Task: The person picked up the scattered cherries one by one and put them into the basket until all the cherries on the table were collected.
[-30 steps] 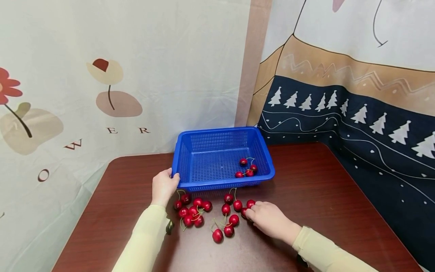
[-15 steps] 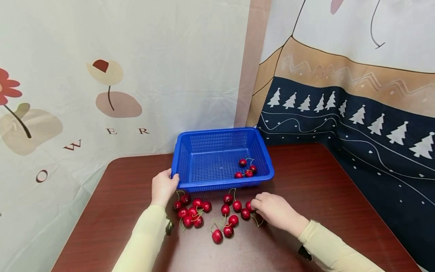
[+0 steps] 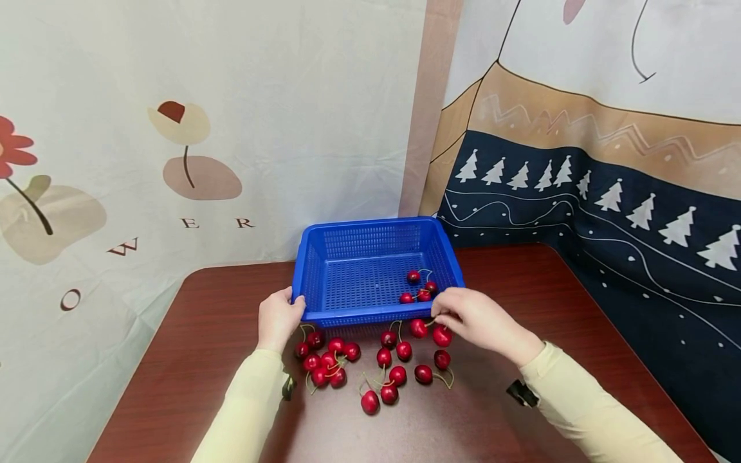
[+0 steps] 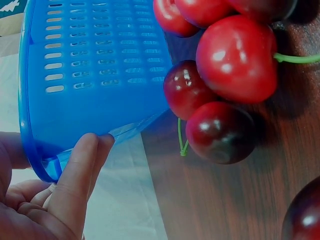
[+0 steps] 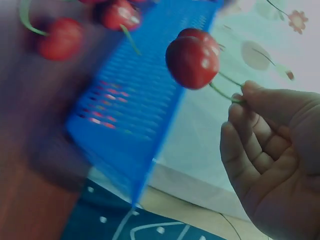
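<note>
My left hand point(image 3: 280, 319) grips the front left corner of a blue plastic basket point(image 3: 376, 315), thumb over the rim; the left wrist view shows fingers point(image 4: 80, 175) against its wall. Between thumb and fingertips, my right hand point(image 3: 477, 319) pinches the stems of a pair of red cherries point(image 5: 192, 60). The pair dangles at the basket's front right, outside the rim in the head view. Inside the basket, several cherries point(image 3: 424, 295) lie in the front right part. On the table before it, a cluster of cherries point(image 3: 329, 360) lies left, and more loose cherries point(image 3: 389, 393) lie right.
The dark red wooden table point(image 3: 521, 289) has rounded back corners. A pale printed cloth point(image 3: 260, 128) hangs behind it, and a navy cloth with white trees point(image 3: 608, 244) hangs along the right side.
My right hand has lifted a pair of cherries by their stems and moved up to the basket's front right. Two nearby cherries shifted on the table. The left hand has stayed put.
</note>
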Available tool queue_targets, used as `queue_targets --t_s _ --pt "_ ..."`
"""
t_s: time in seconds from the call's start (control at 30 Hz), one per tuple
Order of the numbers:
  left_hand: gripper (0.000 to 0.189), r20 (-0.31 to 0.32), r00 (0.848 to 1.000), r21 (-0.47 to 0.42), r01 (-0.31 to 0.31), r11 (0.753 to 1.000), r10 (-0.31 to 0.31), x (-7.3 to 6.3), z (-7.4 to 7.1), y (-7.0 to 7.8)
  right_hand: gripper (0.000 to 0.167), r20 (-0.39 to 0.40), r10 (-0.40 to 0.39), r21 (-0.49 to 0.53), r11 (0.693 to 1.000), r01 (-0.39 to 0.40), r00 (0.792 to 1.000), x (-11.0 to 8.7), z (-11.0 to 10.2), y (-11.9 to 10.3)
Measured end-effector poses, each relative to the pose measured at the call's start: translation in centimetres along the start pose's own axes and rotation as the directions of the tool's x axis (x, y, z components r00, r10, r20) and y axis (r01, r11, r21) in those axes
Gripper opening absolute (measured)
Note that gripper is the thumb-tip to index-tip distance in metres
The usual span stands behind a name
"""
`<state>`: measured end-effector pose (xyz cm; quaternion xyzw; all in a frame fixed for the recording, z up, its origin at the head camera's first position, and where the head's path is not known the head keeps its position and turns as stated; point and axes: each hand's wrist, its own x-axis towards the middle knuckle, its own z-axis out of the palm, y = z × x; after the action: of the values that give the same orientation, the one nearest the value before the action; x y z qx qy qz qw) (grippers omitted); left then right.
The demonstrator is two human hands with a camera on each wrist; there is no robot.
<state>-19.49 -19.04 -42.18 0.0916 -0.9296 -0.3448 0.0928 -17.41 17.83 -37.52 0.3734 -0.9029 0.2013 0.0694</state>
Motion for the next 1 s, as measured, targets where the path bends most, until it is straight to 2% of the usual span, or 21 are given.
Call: queue_targets --t_s 0.23,0.5,0.7,1.0 --pt "0.029 -0.026 1.0 -0.007 -0.006 1.0 0.006 0.0 0.2 0.1 0.012 -0.071 0.052 0.071 0.996 -0.047 0.996 2.7 -2.7 0.1" --pt "0.033 -0.023 1.0 -0.01 -0.001 1.0 0.0 0.1 0.1 0.1 0.008 -0.111 0.134 0.128 0.985 -0.119 0.985 5.9 -3.6 1.2" --pt "0.031 -0.021 1.0 -0.005 0.0 1.0 0.0 0.1 0.1 0.0 0.006 -0.068 0.225 0.159 0.964 -0.212 0.972 8.1 -3.2 2.1" --pt "0.036 -0.017 1.0 -0.002 -0.007 1.0 0.006 0.1 0.1 -0.1 0.004 0.001 0.294 0.132 0.947 -0.292 0.956 10.0 -1.3 3.6"
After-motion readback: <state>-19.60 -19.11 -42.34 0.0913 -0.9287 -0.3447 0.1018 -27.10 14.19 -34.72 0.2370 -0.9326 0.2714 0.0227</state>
